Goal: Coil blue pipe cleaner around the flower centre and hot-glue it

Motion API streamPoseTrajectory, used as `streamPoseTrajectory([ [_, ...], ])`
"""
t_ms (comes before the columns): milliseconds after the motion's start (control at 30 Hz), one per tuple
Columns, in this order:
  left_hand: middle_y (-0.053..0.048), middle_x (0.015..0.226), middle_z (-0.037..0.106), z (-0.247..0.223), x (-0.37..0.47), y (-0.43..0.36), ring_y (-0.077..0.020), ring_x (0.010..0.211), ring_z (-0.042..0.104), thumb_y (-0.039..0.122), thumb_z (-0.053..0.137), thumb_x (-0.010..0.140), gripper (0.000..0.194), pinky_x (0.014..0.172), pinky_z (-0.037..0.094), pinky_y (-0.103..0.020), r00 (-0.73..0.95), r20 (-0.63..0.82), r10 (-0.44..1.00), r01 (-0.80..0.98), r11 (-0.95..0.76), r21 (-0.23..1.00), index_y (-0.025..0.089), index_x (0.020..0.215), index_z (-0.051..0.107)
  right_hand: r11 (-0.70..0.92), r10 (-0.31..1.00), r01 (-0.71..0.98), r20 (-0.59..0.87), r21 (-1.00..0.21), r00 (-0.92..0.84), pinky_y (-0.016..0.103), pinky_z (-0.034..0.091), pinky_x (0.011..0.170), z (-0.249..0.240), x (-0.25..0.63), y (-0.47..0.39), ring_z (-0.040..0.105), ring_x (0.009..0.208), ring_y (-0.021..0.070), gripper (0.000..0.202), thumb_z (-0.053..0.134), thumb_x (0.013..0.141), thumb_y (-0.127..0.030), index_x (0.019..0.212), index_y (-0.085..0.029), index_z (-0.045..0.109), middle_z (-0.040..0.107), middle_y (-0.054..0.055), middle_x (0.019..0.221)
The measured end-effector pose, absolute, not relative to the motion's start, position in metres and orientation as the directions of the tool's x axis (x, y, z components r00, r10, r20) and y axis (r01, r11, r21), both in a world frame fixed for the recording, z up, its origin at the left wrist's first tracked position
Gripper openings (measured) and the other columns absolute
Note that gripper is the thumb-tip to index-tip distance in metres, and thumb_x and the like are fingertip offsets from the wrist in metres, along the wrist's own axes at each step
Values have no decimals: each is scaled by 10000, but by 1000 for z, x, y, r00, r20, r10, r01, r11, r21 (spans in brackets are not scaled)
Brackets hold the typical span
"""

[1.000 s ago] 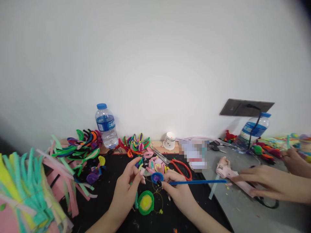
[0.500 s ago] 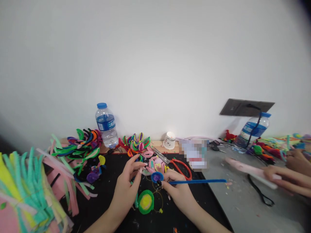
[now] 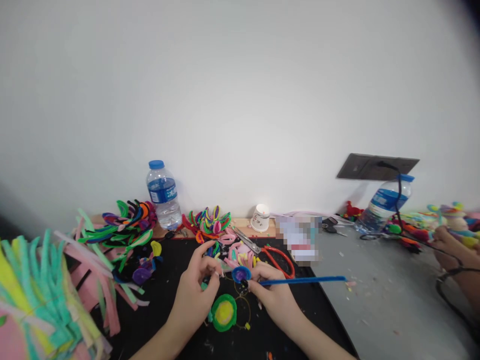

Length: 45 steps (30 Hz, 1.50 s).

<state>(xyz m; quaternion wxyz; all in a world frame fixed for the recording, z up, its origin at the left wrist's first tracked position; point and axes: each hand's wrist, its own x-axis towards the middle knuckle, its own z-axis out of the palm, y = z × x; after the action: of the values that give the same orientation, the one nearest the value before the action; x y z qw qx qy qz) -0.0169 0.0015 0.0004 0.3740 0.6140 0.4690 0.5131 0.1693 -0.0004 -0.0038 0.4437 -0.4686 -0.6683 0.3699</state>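
Right hand (image 3: 272,294): blue-and-purple disc (image 3: 241,274) is pinched between thumb and fingers, over the black tray (image 3: 314,298). Blue stem (image 3: 305,280) is extended rightward from behind the fingers; any join is hidden. Left hand (image 3: 195,290): raised just beside, fingers curled, thumb brought near fingertips; whether anything small is gripped cannot be told. Green-and-yellow disc (image 3: 224,312) is laid flat on the tray, between the forearms. Farther out: red-handled scissors (image 3: 250,244) are laid beside pink loops (image 3: 239,256); paper cup (image 3: 260,218) is set near the wall. Tilted bottle (image 3: 386,205) is seen at right.
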Motion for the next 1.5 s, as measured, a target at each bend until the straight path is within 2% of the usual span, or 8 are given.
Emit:
streamPoseTrajectory([
  [233, 69, 617, 535, 4, -18, -2, -132, 590, 536, 92, 446, 734, 521, 653, 447, -259, 122, 263, 957, 131, -278, 952, 218, 1227, 337, 282, 955, 290, 238, -915, -177, 248, 344, 568, -5, 170, -1, 453, 597, 138, 175, 585, 730, -127, 571, -168, 524, 456, -17, 605],
  [400, 42, 708, 578, 3, -16, -1, -143, 686, 584, 94, 445, 749, 537, 746, 474, -291, 162, 256, 953, 91, -272, 958, 222, 1253, 310, 283, 955, 288, 241, -915, -173, 246, 343, 562, -4, 170, -2, 448, 594, 138, 171, 584, 728, -127, 571, -169, 528, 456, -17, 599],
  [633, -18, 922, 648, -3, -12, 2, -163, 943, 619, 141, 501, 789, 499, 921, 441, -336, 110, 234, 966, 99, -245, 964, 235, 1240, 310, 268, 960, 285, 229, -920, -164, 242, 338, 557, -3, 169, -1, 439, 589, 135, 180, 576, 718, -118, 559, -169, 508, 457, -18, 596],
  [800, 13, 788, 681, -4, -14, 7, -173, 845, 654, 186, 570, 764, 494, 873, 468, -332, 52, 183, 982, 123, -188, 974, 221, 1209, 358, 270, 960, 280, 236, -921, -148, 242, 341, 563, -2, 169, -2, 442, 588, 133, 180, 575, 707, -112, 550, -167, 507, 453, -21, 585],
  [967, 69, 604, 611, -3, -16, 8, -170, 691, 638, 213, 623, 731, 544, 787, 475, -313, 16, 175, 985, 179, -175, 968, 202, 1219, 385, 270, 961, 259, 244, -927, -130, 236, 348, 548, 0, 168, -1, 448, 578, 126, 156, 564, 698, -97, 561, -165, 531, 460, -22, 586],
  [1200, 61, 624, 482, -1, -16, 6, -141, 592, 540, 198, 405, 850, 399, 647, 435, -265, 77, 277, 958, 310, -287, 906, 205, 1249, 418, 261, 962, 242, 233, -934, -140, 219, 337, 471, -7, 168, -1, 420, 519, 105, 134, 575, 722, -153, 591, -166, 545, 451, -26, 602],
  [1333, 44, 635, 566, 2, -17, 5, -150, 619, 589, 220, 378, 869, 439, 692, 451, -277, 111, 289, 951, 321, -309, 895, 209, 1308, 384, 247, 965, 232, 218, -941, -146, 211, 324, 424, -7, 168, -3, 389, 462, 84, 151, 564, 737, -167, 590, -173, 528, 448, -32, 611],
  [1500, -11, 774, 724, 4, -18, 6, -187, 771, 674, 259, 472, 828, 488, 789, 481, -304, 79, 260, 962, 265, -272, 925, 198, 1308, 399, 224, 971, 232, 195, -947, -140, 202, 303, 392, -2, 168, -5, 396, 464, 84, 151, 557, 724, -169, 578, -173, 517, 438, -28, 622],
])
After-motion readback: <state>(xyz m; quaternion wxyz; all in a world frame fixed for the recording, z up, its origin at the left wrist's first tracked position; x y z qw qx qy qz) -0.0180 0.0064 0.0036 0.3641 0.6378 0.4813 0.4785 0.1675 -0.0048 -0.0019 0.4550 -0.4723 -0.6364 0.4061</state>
